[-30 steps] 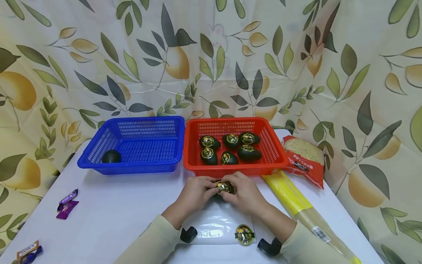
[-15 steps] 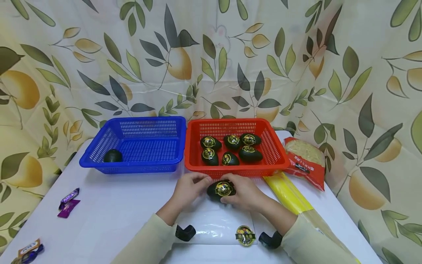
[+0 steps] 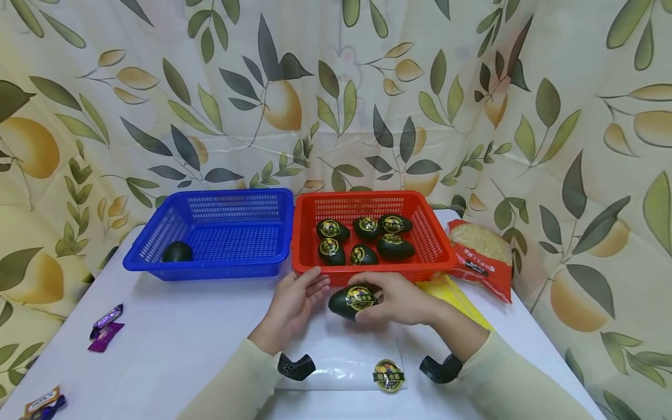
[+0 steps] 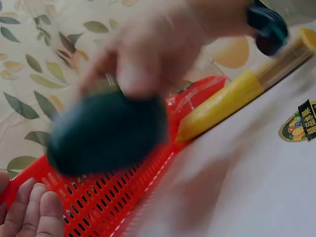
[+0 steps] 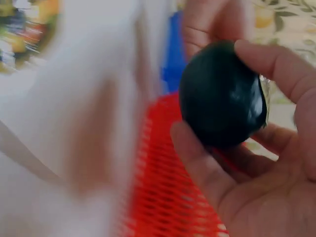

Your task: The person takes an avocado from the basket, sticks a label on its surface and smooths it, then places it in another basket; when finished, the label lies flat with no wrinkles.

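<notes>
Covered in white, the tabletop (image 3: 173,344), backed by a leaf-and-fruit printed curtain (image 3: 336,93). At the far side, a blue basket (image 3: 157,233) holding one dark egg (image 3: 177,252), touching side by side with a red basket (image 3: 420,216) holding six dark labelled eggs (image 3: 364,242). Right of the red basket, a long yellow noodle pack (image 3: 451,291) and, just beyond, a red noodle bag (image 3: 480,256). Near the front edge, a clear plastic wrapper (image 3: 346,361) with a round sticker (image 3: 389,375), lying flat between the two forearms. Just in front of the red basket and above the tabletop, the right hand (image 3: 401,300), fingers (image 5: 197,163) and thumb curled round a dark wrapped egg (image 3: 354,300), gold label facing up. Just left of that egg, the left hand (image 3: 291,303), fingers loosely straight, gripping nothing, fingertips near the red basket's front wall. Towards the left edge, two purple candies (image 3: 107,326); at the front left corner, another small candy (image 3: 44,403).
</notes>
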The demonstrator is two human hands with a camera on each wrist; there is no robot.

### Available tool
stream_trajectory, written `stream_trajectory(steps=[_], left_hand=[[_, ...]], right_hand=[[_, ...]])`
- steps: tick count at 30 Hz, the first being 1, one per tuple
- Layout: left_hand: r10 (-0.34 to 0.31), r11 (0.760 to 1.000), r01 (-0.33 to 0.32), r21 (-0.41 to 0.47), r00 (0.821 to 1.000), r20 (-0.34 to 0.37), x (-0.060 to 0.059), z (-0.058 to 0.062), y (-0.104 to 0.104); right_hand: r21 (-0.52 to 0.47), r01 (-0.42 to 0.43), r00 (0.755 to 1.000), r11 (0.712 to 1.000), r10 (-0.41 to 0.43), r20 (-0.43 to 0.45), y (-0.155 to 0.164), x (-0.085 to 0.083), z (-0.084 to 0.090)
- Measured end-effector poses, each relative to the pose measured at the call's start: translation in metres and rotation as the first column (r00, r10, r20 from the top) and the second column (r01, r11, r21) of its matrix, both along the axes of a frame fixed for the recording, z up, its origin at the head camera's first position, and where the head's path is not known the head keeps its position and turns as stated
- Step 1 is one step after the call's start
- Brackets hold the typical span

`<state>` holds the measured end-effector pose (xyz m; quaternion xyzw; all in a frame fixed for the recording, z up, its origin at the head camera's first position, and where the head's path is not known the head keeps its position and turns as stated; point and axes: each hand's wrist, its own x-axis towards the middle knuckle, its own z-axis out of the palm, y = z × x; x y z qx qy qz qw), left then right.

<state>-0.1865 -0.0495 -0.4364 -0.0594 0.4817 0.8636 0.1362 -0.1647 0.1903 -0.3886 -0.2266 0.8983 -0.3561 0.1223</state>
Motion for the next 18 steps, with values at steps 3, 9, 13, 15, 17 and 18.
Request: stream_trajectory(steps=[3, 9, 13, 15, 17, 18], left_hand=[[0.012, 1.000, -0.012, -0.012, 1.000, 0.018, 0.001, 0.002, 0.000], [0.019, 0.998, -0.017, -0.052, 0.999, 0.029, 0.000, 0.003, -0.004], [0.021, 0.998, -0.019, -0.064, 0.999, 0.032, 0.000, 0.003, -0.005], [0.021, 0.998, -0.019, -0.063, 0.999, 0.030, 0.000, 0.002, -0.005], [0.019, 0.998, -0.017, -0.059, 1.000, 0.020, -0.001, 0.001, -0.003], [0.016, 0.998, -0.015, -0.059, 1.000, 0.015, -0.001, 0.001, -0.002]], right_hand=[[-0.014, -0.007, 1.000, 1.000, 0.007, 0.013, 0.011, -0.005, 0.029], [-0.016, 0.052, 0.994, 0.998, -0.051, 0.095, 0.031, -0.042, 0.079], [0.059, 0.063, 0.989, 0.996, -0.070, 0.130, 0.044, -0.073, 0.098], [0.117, 0.060, 0.984, 0.991, -0.079, 0.161, 0.050, -0.086, 0.102], [0.176, 0.046, 0.976, 0.983, -0.082, 0.203, 0.056, -0.098, 0.102], [0.208, 0.037, 0.971, 0.978, -0.084, 0.225, 0.059, -0.103, 0.102]])
